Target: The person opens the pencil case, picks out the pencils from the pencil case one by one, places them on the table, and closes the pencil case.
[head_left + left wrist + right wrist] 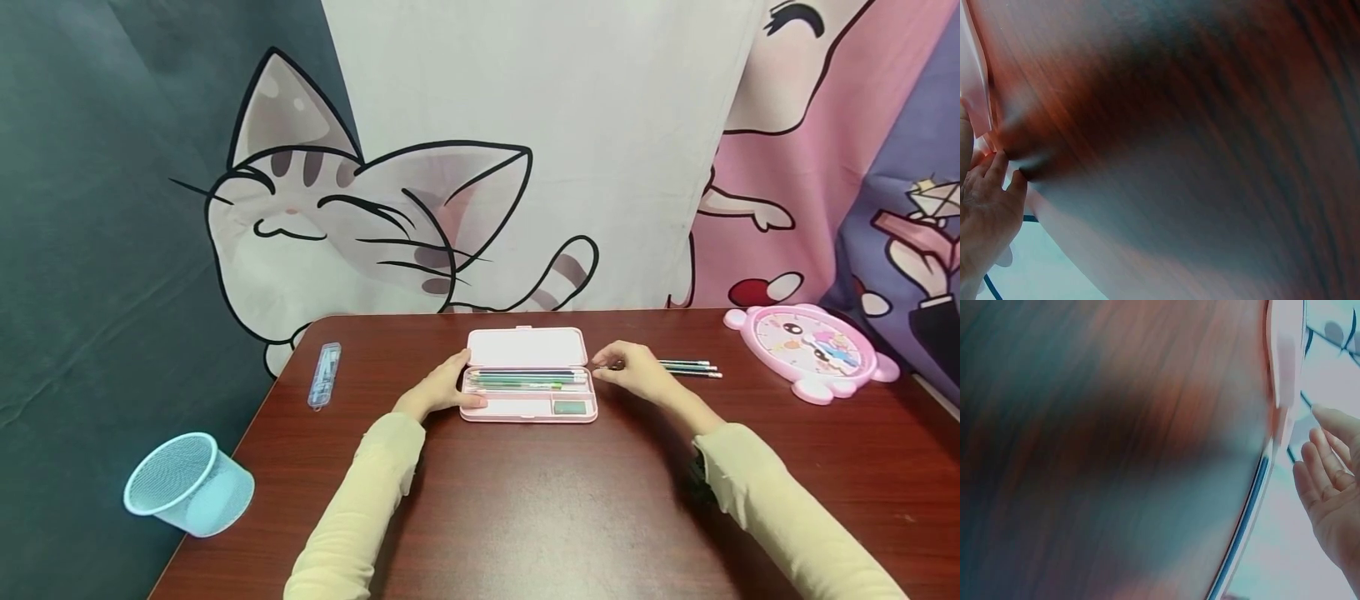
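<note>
A pink pencil case [525, 410] lies on the table with its lid [527, 347] raised at the back. Several pencils [525, 377] fill its rear section, and a green eraser [570, 407] is in the front one. My left hand [438, 387] holds the case's left end, thumb over the front rim and fingers by the lid's corner. At the right end, my right hand [633, 369] hovers close to the rim, fingers loosely bent. Nothing shows between those fingers in the right wrist view. More pencils [688, 367] lie on the table beyond that hand, partly hidden by it.
A pink animal-shaped clock [813, 350] lies at the back right. Toward the back left is a slim pale-blue item [325, 375], and a light-blue mesh basket [191, 483] is at the table's left edge. A printed curtain [615, 125] hangs behind.
</note>
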Demonstrator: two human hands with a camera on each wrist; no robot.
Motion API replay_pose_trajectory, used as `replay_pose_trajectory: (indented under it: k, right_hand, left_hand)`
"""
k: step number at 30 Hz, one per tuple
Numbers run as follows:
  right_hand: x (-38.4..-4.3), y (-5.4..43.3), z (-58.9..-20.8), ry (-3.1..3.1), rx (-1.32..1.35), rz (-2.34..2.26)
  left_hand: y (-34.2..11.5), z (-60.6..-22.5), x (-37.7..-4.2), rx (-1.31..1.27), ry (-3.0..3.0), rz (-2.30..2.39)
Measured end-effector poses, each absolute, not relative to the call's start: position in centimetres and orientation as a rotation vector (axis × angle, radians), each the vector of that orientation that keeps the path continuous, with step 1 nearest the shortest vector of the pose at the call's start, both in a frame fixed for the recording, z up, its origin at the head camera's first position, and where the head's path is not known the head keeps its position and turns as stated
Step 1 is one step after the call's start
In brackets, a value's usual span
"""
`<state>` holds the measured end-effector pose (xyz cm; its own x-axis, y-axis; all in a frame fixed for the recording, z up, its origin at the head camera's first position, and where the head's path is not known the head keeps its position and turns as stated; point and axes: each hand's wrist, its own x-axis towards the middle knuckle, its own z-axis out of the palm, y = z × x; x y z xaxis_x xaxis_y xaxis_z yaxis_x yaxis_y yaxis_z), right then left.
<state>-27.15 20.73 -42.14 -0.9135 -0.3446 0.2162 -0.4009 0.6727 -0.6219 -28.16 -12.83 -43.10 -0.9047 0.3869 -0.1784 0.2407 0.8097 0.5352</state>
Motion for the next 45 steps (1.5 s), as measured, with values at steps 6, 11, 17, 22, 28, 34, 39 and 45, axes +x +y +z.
replay_pose_trajectory:
  k: [6, 11, 17, 22, 28, 34, 39, 45]
  right_hand:
    - [-27.2, 18.2, -42.4, -2.796, 0.739, 1.046]
    - [-27.3, 17.0, -42.7, -2.834, 0.769, 1.022]
    - [-27.5, 16.3, -42.9, -2.857, 0.831, 0.883]
    - [-27.5, 16.0, -42.9, -2.839, 0.888, 0.728]
    - [-27.4, 15.8, -42.7, -2.853, 0.831, 0.621]
    - [-27.3, 15.8, -42.5, -2.902, 0.789, 0.570]
    - [-27.3, 16.0, -42.5, -2.915, 0.784, 0.574]
    - [-27.6, 16.1, -42.6, -2.884, 0.875, 0.656]
  left_hand:
    - [-12.7, -43.0, -28.1, 0.483, 2.723, 0.751]
    - [-12.7, -43.0, -28.1, 0.493, 2.726, 0.764]
    - [-12.7, -43.0, -28.0, 0.483, 2.720, 0.771]
    - [-12.8, -43.1, -28.0, 0.480, 2.717, 0.773]
    - [-12.8, -42.8, -27.9, 0.472, 2.707, 0.781]
    - [-12.4, -42.6, -28.1, 0.477, 2.708, 0.767]
    - [-12.2, -42.8, -28.2, 0.486, 2.697, 0.768]
    - [-12.6, -42.9, -28.1, 0.463, 2.714, 0.767]
